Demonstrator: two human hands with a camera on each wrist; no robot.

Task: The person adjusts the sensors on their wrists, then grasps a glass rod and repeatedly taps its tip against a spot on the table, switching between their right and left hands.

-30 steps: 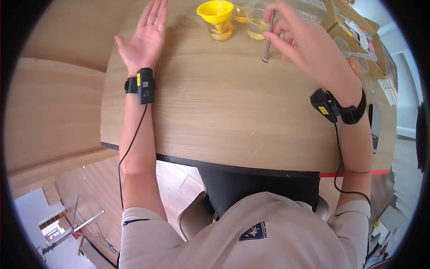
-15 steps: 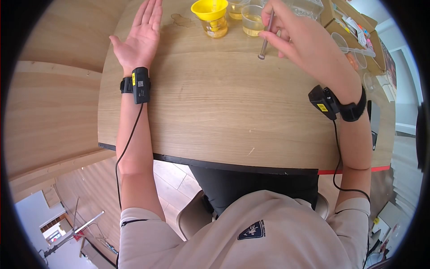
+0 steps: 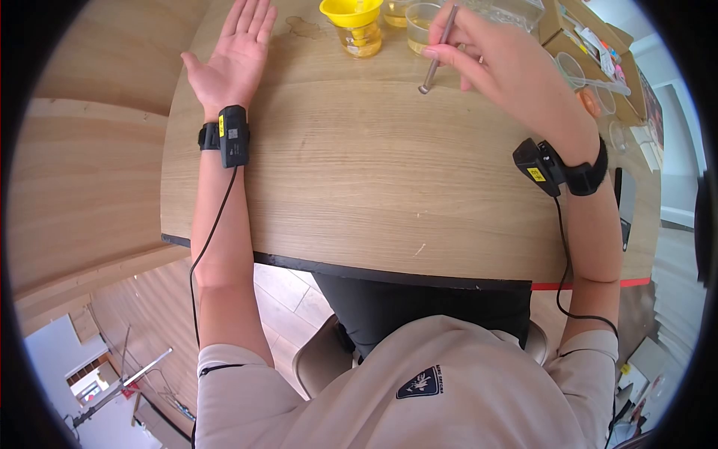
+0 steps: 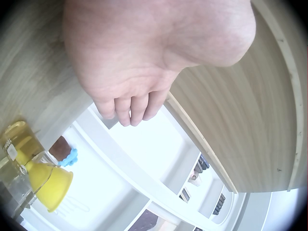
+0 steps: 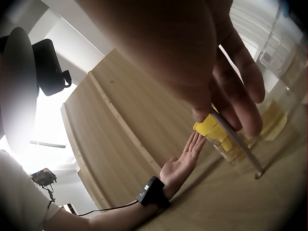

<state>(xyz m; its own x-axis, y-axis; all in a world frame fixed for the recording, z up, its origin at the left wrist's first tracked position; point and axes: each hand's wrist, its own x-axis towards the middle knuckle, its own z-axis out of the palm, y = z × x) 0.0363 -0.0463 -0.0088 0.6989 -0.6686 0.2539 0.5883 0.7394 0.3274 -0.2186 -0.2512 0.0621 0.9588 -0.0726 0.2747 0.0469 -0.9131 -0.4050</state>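
The right hand (image 3: 499, 67) pinches a thin rod (image 3: 431, 73) between thumb and fingers, about the middle of its length. The rod is tilted over the tabletop (image 3: 336, 165), in front of a clear cup (image 3: 416, 30) with pale yellow liquid. Its lower end is a little wider, like a small flat head. Whether this end touches the wood, I cannot tell surely.

The left hand (image 3: 230, 63) lies palm up with straight fingers, the thumb apart from them, and it carries nothing.

The rod looks like metal, so I judge it stiff and hard to break, and rather light because it is so thin. Its surface seems smooth; if some liquid is on it, it could turn or slide in the fingers. The best place to hold is the straight shaft, at the middle or higher, with the thumb on 1 side and 2 fingers on the other, leaving the wide end free.

The cup is probably thin and soft, and a hard squeeze may spill it. The jar (image 3: 360, 41) with the yellow funnel (image 3: 350, 10) is better held by its body, since the funnel may come loose.
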